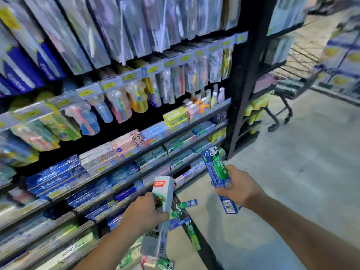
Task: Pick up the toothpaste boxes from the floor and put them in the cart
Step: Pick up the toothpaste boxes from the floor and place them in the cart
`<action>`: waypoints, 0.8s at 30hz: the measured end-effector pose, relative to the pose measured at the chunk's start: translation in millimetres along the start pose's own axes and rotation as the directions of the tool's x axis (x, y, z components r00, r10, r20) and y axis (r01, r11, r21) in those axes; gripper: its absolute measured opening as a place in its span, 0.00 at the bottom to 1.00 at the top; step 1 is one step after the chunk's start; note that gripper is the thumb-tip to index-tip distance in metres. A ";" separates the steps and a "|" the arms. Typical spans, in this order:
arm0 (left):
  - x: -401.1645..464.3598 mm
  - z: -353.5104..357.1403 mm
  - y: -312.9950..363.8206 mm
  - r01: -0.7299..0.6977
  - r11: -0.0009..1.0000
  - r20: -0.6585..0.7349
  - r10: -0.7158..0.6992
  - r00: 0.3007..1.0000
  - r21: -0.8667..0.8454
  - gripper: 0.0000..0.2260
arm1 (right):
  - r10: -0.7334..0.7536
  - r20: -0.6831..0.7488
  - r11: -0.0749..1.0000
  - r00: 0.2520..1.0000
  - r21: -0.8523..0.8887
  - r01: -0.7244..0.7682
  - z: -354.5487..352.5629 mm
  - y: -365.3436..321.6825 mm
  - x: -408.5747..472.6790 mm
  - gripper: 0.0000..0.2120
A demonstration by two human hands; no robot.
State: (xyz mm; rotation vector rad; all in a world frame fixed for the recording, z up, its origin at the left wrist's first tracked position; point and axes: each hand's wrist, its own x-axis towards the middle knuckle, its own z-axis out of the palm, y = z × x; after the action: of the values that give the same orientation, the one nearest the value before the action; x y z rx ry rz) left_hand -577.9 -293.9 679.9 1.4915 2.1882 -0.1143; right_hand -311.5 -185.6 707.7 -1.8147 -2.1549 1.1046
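Hands each grip a toothpaste box: left hand [145,212] white box [160,215], right hand [238,189] green-blue box [219,175].

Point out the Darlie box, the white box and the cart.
Darlie toothpaste box [218,168], head view, green front face.
White toothpaste box [162,193], head view, upper front face.
Shopping cart [292,90], head view, basket side.

One white toothpaste box [162,206] in my left hand [145,210], one blue-green toothpaste box [219,179] in my right hand [238,189], at least three boxes on the floor [184,216], one cart [292,82].
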 end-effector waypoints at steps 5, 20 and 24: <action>56.1 -6.9 113.2 -0.110 0.993 0.004 0.110 0.994 0.048 0.25 | 0.089 -0.073 0.996 0.993 0.025 -0.088 -79.6 81.6 27.3 0.28; 222.6 -30.4 409.7 -0.404 0.903 0.115 0.390 0.914 0.143 0.22 | 0.325 -0.240 0.941 0.915 0.174 -0.289 -243.0 278.1 130.4 0.24; 284.8 -40.4 478.8 -0.443 0.892 0.125 0.431 0.894 0.088 0.21 | 0.394 -0.274 0.911 0.877 0.244 -0.333 -292.2 312.1 172.5 0.20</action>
State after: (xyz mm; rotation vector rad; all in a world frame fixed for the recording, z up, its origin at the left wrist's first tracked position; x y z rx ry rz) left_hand -245.0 154.5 686.5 1.9603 1.7384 -0.1616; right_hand 44.9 105.2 675.9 -2.1857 -1.5121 0.9544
